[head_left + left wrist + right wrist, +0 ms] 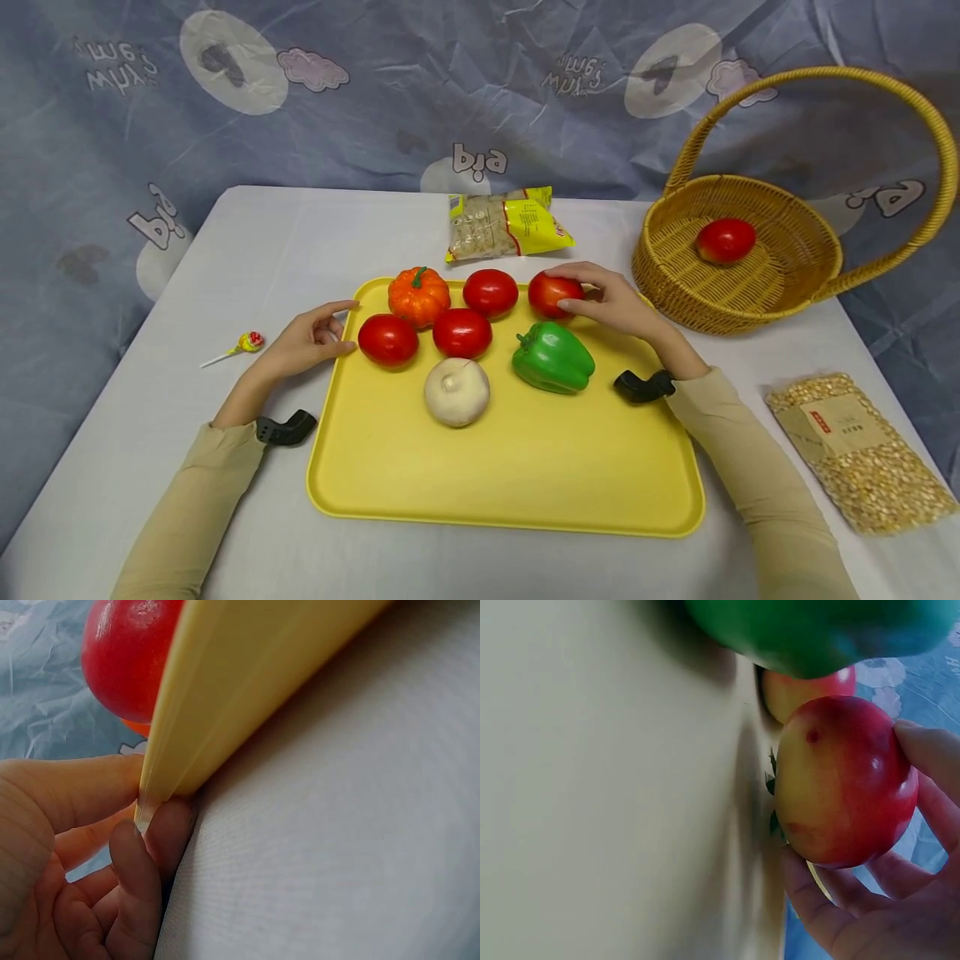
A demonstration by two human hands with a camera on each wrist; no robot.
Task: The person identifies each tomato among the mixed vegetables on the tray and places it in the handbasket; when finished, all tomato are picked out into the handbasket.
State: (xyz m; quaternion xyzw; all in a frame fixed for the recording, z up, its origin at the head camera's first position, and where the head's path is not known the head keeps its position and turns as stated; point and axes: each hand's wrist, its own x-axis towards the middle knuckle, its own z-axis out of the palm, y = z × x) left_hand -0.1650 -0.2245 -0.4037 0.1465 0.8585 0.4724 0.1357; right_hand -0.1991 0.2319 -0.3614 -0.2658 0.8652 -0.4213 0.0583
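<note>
My right hand [611, 300] grips a red tomato [551, 295] at the tray's far right part. In the right wrist view the tomato [844, 784] shows a yellowish side and green leaves, with thumb and fingers curved round it. At the left rim of the yellow tray [487, 483], my left hand [307, 342] pinches the edge; the left wrist view has the thumb on one side of the rim and fingers underneath. The tray also bears three more tomatoes [462, 333], a small orange pumpkin [420, 298], a green bell pepper [555, 358] and a whitish mushroom [457, 392].
A wicker basket [652, 287] with a tall handle stands at the back right, one tomato [726, 241] inside. Behind the tray lies a yellow snack bag [510, 223]. A bag of corn kernels [862, 454] is at the right, a lollipop [250, 341] at the left.
</note>
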